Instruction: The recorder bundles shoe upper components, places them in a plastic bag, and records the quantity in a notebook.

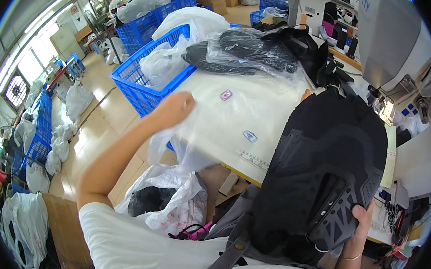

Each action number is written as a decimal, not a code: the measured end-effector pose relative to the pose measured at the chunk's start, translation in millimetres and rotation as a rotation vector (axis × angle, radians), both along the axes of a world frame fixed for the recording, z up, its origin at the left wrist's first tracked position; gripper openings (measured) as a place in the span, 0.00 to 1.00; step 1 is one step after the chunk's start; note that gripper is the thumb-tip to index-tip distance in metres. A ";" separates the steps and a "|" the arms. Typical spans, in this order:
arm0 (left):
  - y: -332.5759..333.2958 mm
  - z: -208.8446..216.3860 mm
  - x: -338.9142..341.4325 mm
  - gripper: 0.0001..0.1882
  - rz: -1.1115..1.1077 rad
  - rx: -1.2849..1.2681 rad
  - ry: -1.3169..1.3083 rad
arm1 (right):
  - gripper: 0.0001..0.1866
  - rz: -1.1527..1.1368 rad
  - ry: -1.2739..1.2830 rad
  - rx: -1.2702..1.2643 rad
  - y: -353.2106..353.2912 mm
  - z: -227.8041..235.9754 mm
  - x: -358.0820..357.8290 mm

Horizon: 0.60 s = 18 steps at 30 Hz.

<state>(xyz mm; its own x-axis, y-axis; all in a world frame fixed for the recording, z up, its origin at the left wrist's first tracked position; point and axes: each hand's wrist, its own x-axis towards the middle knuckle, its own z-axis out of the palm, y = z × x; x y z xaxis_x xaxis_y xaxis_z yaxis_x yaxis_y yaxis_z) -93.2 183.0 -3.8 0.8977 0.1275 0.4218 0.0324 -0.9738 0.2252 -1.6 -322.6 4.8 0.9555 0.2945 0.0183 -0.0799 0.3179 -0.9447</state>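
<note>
Head view shows the right hand [358, 221] closed around the lower edge of a black moulded shoe-upper panel with a grey lattice side piece [324, 173], holding it upright over the near edge of the pale work table [242, 111], in front of the grey sewing machine [395, 42]. The left hand [174, 108] is curled into a thin clear plastic bag [184, 147] that trails off the table's left edge; its fingers are mostly hidden by the film, so how tightly that grip closes cannot be told. More bagged black pieces [247, 51] lie further back beside a blue plastic crate [149, 73]. By my reading the panel has just come out of its wrapping; the next move calls for dropping the loose bag and bringing both hands to the panel.
</note>
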 end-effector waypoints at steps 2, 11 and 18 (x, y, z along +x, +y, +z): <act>-6.6 49.2 24.6 0.13 0.455 -0.043 -0.047 | 0.40 0.017 -0.010 0.002 -0.7 0.7 -1.5; -32.8 172.6 36.0 0.17 0.222 -0.054 -0.444 | 0.39 0.076 -0.006 -0.030 -1.0 0.4 5.2; 2.6 31.7 108.9 0.17 0.224 -0.072 0.591 | 0.39 0.114 -0.059 -0.009 -3.3 -5.9 7.0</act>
<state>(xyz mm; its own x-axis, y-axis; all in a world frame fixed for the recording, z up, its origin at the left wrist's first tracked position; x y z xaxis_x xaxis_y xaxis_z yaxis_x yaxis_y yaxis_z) 15.7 185.6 27.8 0.9247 0.3486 -0.1529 0.3722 -0.9121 0.1718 5.4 -325.9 -1.1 0.9131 0.4015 0.0704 -0.0594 0.3019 -0.9515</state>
